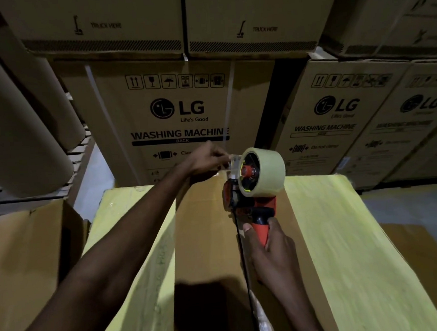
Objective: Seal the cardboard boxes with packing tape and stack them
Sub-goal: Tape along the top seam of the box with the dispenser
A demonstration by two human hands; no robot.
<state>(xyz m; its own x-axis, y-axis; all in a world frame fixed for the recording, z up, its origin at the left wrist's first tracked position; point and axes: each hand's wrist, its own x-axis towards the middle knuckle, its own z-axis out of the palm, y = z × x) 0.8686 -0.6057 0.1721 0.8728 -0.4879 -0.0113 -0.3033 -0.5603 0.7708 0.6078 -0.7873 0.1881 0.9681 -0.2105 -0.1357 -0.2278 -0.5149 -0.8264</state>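
Cardboard box (pixel 204 231) is lying directly below the camera, top flaps closed; a dark centre seam (pixel 242 256) is running away from the person; yellow panels (pixel 333 235) are flanking the brown middle strip on both sides.

Tape dispenser (pixel 251 204) is standing over the far end of the seam, tape roll (pixel 267 172) uppermost; right hand (pixel 272 249) is wrapping the orange handle, grip closed round it, thumb lying on the near face; left hand (pixel 206 158) is reaching to the front of the roll, grip pinching the tape's free end (pixel 228 162) between fingertips.

Judgement: the strip is being started at the far edge. Doing it well is meaning drawing out enough tail to lap over that edge; pressing the tail down before pulling; keeping the dispenser centred on the seam, low and under tension, so the tape is bridging both flaps evenly without wrinkling.

Board is looking plain brown and matte; no tape is showing along the seam yet; something pale and crinkled is sitting at the seam's near end, unidentifiable.

LG washing machine cartons (pixel 177 111) are standing stacked behind; cardboard tubes (pixel 20 127) are lying at far left.
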